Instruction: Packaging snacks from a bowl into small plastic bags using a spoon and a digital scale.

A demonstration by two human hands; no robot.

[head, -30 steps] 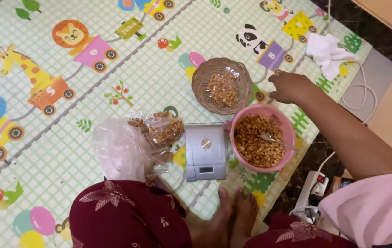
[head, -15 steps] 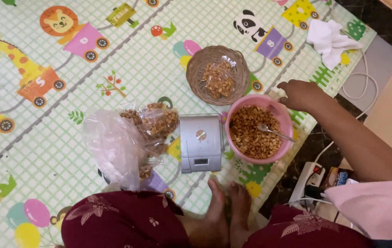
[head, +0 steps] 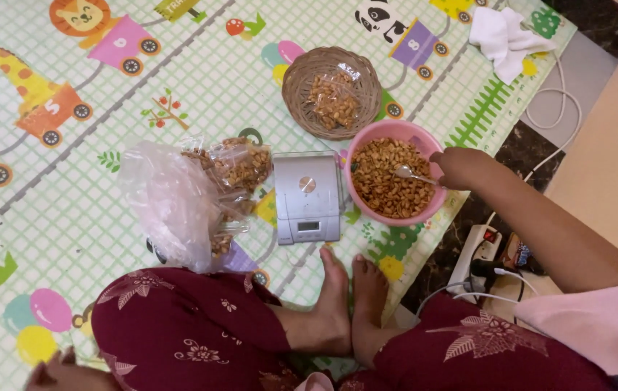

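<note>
Head view, left to right.

Left hand [head: 52, 373]: at bottom left edge, partly out of frame, beside the maroon-trousered knee [head: 193, 326]; grip not readable, nothing seen in it.

Play mat [head: 70, 217]: printed with animals and train cars, spread on floor, bearing all items below.

Clear plastic bags [head: 171, 199]: crumpled heap, a few small filled packets of nuts [head: 240, 165] on its right side, touching the scale's left edge. Risk judged: loose heap light enough to slide or spill if brushed by knee.

Kitchen scale [head: 307, 197]: grey, flat, platform bare, just beside pink bowl. Bare feet [head: 349, 297] close below it; a nudge from a toe judged likely to shift it.

Wicker basket [head: 332, 81]: above scale, one sealed packet of nuts inside.

Pink bowl [head: 394, 178]: near full of roasted nuts, set close to mat's right edge. Spoon [head: 414, 174]: bowl end resting on nuts, handle toward right rim.

Right hand [head: 461, 166]: at bowl's right rim, fingers closed about spoon handle end. Risk judged: heaped spoonful lifted over rim prone to scatter nuts; downward press on rim could tip bowl off mat edge.

White cloth [head: 501, 36]: top right of mat.

Power strip [head: 475, 250] and cables: on dark floor just right of bowl; stray nuts or a dragged sleeve judged a hazard there.
</note>
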